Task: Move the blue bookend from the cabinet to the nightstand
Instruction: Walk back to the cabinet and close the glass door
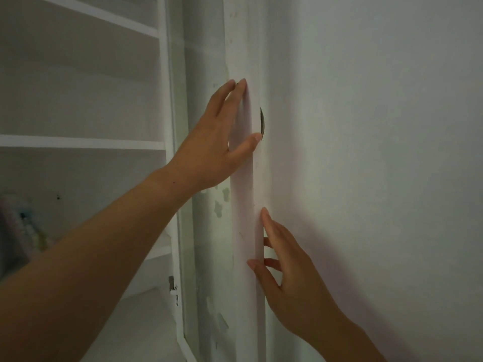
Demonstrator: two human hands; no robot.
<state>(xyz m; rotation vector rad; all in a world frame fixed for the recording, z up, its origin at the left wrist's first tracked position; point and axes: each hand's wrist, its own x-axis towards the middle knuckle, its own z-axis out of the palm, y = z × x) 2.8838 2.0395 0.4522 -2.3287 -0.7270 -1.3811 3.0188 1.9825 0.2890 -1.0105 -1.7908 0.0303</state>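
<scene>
One white cabinet (83, 142) fills the left of the frame; the blue bookend cannot be made out on its shelves. At centre its door (245, 205) stands edge-on. The left hand (217, 142), arm stretched up from the lower left, lays straight fingers along that edge, thumb spread wide. Below it, the right hand (285, 257) touches the same edge with loose, straight fingers, holding nothing.

Left hand (219, 145) up high, arm stretched out, fingers straight, thumb spread wide. My right hand (287, 270) sits lower, fingers extended and slightly apart.
</scene>
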